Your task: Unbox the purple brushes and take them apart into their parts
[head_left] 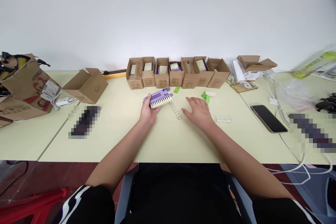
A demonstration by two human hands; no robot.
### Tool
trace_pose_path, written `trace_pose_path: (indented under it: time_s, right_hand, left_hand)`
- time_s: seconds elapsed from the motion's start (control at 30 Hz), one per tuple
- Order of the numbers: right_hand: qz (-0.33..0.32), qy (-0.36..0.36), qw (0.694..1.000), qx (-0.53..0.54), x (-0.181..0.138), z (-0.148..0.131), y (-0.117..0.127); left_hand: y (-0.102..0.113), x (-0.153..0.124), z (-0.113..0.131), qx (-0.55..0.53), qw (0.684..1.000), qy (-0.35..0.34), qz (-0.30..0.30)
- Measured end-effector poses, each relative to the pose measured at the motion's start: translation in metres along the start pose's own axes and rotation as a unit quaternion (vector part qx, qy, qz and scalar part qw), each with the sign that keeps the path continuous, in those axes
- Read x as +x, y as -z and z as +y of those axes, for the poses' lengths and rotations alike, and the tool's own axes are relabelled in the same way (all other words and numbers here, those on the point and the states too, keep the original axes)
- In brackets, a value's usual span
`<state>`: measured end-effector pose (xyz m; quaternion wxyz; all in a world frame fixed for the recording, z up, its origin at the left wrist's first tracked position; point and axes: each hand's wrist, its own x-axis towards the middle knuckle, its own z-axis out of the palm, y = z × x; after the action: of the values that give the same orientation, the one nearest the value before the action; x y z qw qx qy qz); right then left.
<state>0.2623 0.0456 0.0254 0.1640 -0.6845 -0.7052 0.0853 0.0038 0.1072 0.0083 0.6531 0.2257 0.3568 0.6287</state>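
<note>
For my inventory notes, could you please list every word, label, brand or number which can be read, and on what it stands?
No text is readable.
Purple brush: none legible.
Small brown boxes: print too small.
Large carton, white label: blurred.
Right-hand box, paper label: too small.
Green packet: blurred.

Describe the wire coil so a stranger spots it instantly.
On the pale table, look between the right hand and the left hand, which holds a purple brush. The wire coil runs from beside the bristles; thin, open loops set it apart from the flat green piece beyond.
</note>
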Motion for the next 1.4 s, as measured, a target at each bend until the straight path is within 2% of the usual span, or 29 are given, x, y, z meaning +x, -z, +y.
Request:
trace_pose_path:
  time_s: [0.17,0.27,0.33,0.43,0.47,0.5,0.53,0.57,0.6,0.63,0.67,0.73,0.8,0.83,0.93,1.1,1.4]
  right_hand:
    - [0.015,0.089,0.987,0.137,-0.004,-0.041,0.007]
    - [0.019,0.132,0.979,0.157,0.002,-0.046,0.018]
    - [0.005,0.146,0.970,0.193,0.002,-0.045,0.023]
    - [0.000,0.139,0.949,0.284,-0.008,-0.039,0.024]
    - [0.005,0.123,0.942,0.313,-0.013,-0.035,0.023]
    - [0.014,0.105,0.935,0.339,-0.017,-0.031,0.023]
    - [0.026,0.085,0.928,0.363,-0.020,-0.027,0.022]
    - [0.040,0.067,0.920,0.385,-0.023,-0.022,0.020]
    - [0.058,0.051,0.911,0.405,-0.024,-0.017,0.019]
    - [0.080,0.034,0.903,0.422,-0.025,-0.012,0.018]
    - [0.105,0.018,0.894,0.436,-0.024,-0.007,0.018]
    - [0.159,-0.008,0.872,0.462,-0.020,0.002,0.017]
    - [0.203,-0.016,0.849,0.488,-0.015,0.009,0.017]
    - [0.217,-0.014,0.840,0.498,-0.013,0.011,0.017]
    - [0.233,-0.011,0.830,0.507,-0.010,0.013,0.017]
    - [0.214,-0.025,0.838,0.501,-0.011,0.012,0.011]
    - [0.205,-0.017,0.844,0.496,-0.014,0.009,0.013]
  left_hand:
    - [-0.006,-0.007,0.001,0.013,0.999,-0.003,-0.035]
    - [-0.013,-0.024,0.002,0.059,0.996,0.017,-0.067]
    - [-0.013,-0.041,0.007,0.085,0.989,0.043,-0.109]
    - [0.008,-0.063,0.032,0.150,0.974,0.068,-0.157]
    - [0.024,-0.068,0.046,0.194,0.968,0.056,-0.151]
    - [0.044,-0.071,0.064,0.258,0.958,0.005,-0.124]
    - [0.067,-0.073,0.085,0.349,0.931,-0.069,-0.084]
    - [0.093,-0.073,0.108,0.446,0.883,-0.143,-0.024]
    - [0.121,-0.072,0.131,0.526,0.824,-0.206,0.046]
    - [0.147,-0.069,0.154,0.593,0.764,-0.229,0.112]
    - [0.172,-0.064,0.176,0.652,0.706,-0.214,0.174]
    - [0.212,-0.053,0.210,0.742,0.608,-0.116,0.258]
    - [0.233,-0.041,0.230,0.797,0.543,-0.027,0.264]
    - [0.238,-0.036,0.234,0.812,0.525,-0.007,0.255]
    - [0.236,-0.021,0.236,0.829,0.511,0.023,0.226]
    - [0.219,-0.008,0.225,0.833,0.507,0.000,0.220]
    - [0.181,-0.041,0.182,0.822,0.527,-0.094,0.193]
